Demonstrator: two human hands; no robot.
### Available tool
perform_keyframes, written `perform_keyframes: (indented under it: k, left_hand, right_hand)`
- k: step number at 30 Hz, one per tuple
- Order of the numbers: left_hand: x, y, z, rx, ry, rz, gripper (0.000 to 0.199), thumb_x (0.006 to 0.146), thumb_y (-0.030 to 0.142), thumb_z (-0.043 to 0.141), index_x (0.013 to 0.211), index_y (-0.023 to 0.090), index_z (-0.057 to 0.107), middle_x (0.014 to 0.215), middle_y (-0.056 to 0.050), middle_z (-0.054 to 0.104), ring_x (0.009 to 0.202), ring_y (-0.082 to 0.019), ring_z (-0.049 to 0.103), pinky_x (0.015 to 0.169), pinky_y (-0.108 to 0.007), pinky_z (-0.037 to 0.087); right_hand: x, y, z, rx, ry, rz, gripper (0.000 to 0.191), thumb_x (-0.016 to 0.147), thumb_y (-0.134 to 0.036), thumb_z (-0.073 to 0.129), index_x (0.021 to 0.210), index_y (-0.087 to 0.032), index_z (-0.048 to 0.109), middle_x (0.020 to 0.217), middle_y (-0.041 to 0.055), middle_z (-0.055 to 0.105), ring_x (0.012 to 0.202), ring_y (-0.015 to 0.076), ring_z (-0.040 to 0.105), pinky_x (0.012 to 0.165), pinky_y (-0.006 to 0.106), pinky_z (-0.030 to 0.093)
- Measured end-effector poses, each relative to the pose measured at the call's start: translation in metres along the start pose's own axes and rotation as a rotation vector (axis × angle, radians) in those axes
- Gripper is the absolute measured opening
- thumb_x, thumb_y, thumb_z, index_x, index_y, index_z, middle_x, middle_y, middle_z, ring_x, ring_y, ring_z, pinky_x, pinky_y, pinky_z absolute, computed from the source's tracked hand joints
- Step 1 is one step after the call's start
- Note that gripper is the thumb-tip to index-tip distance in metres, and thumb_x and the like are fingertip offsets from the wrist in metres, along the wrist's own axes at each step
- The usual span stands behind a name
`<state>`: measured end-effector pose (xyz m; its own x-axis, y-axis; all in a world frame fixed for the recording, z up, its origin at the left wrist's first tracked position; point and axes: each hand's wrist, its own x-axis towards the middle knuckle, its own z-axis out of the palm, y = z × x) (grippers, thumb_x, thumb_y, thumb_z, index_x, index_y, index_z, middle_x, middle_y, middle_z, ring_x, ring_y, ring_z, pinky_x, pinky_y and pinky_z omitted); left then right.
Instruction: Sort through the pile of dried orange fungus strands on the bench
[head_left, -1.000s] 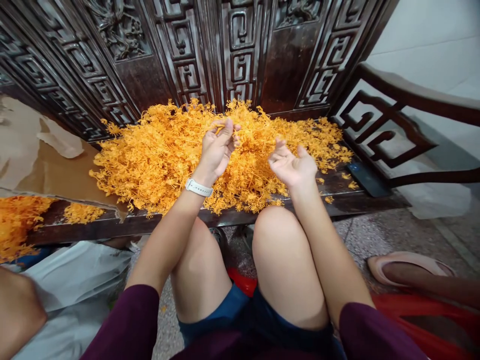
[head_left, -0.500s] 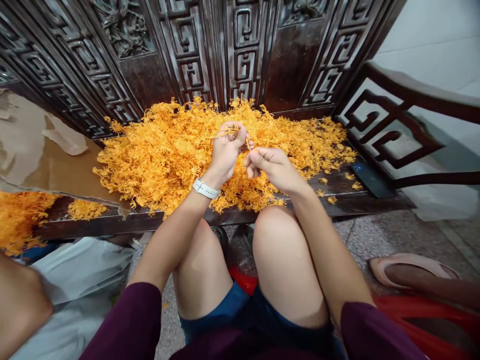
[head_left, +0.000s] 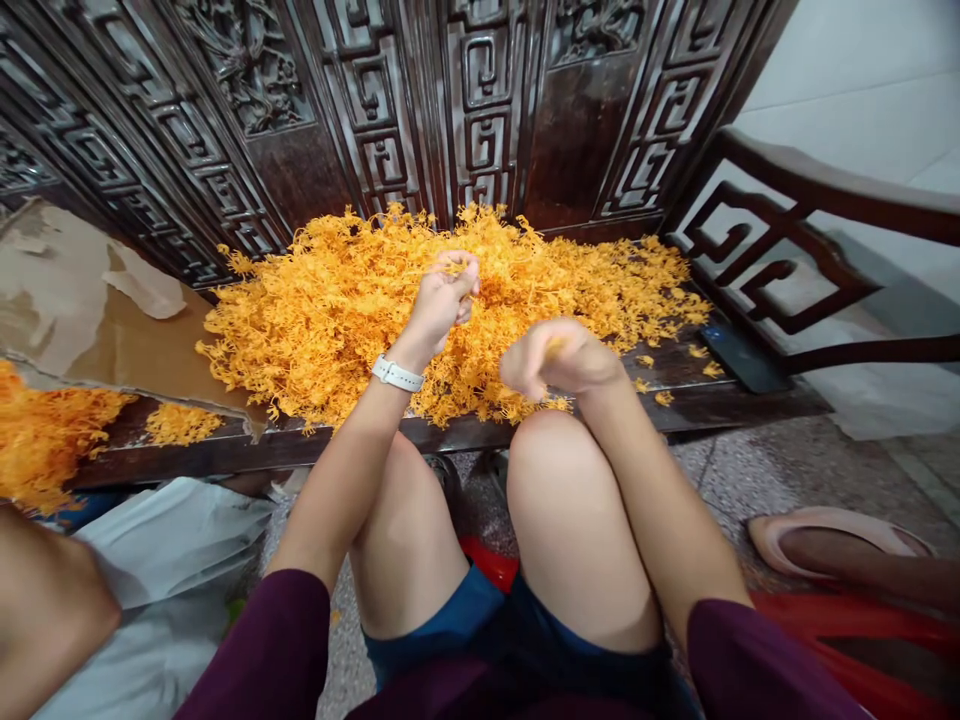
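Note:
A large heap of orange, spidery plastic-looking sprigs (head_left: 337, 310) spreads across the dark wooden bench. Over its middle, my left hand (head_left: 446, 295) is closed in a pinch on a thin orange sprig (head_left: 451, 267); a white watch band circles that wrist. To its right and nearer me, my right hand (head_left: 562, 358) is apart from the left, above the heap's front edge and my knee. Its fingers curl down and are smeared by motion. A patch of orange shows inside the curl, too blurred to make out.
A torn cardboard flap (head_left: 135, 320) divides off a second orange pile (head_left: 45, 430) at left. A dark phone (head_left: 742, 358) lies by the bench's carved armrest (head_left: 795, 250). Another person's knee (head_left: 52, 610) is at left; a sandalled foot (head_left: 840, 545) is at right.
My right hand has parted from the left, moving right and toward me, with its fingers now curled downward. My left hand has shifted slightly left and keeps its pinch.

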<state>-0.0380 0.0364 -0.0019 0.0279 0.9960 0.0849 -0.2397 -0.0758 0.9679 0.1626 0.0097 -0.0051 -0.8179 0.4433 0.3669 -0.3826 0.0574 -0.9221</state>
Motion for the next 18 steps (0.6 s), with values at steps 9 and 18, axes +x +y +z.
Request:
perform_keyframes:
  k: [9,18]
  left_hand:
    - [-0.017,-0.006,-0.001,1.076,-0.579,0.132,0.011,0.093,0.027,0.057,0.090,0.021,0.065,0.070,-0.001,0.054,0.064,-0.017,0.043,0.073,-0.036,0.037]
    - [-0.028,-0.010,0.010,1.457,-0.644,0.104,0.040,0.088,0.021,0.047,0.120,0.016,0.071,0.105,-0.017,0.074,0.074,-0.025,0.058,0.070,-0.039,0.039]
  right_hand:
    - [0.004,0.003,-0.019,0.112,0.868,0.077,0.044,0.089,-0.068,0.070,0.096,-0.026,0.074,0.075,-0.0004,0.063,0.058,0.0127,0.038,0.054,0.028,0.030]
    - [0.012,0.015,0.000,-0.553,0.601,0.115,0.033,0.082,-0.051,0.089,0.082,-0.020,0.079,0.082,0.0024,0.072,0.078,0.0167,0.057,0.074,0.031,0.044]
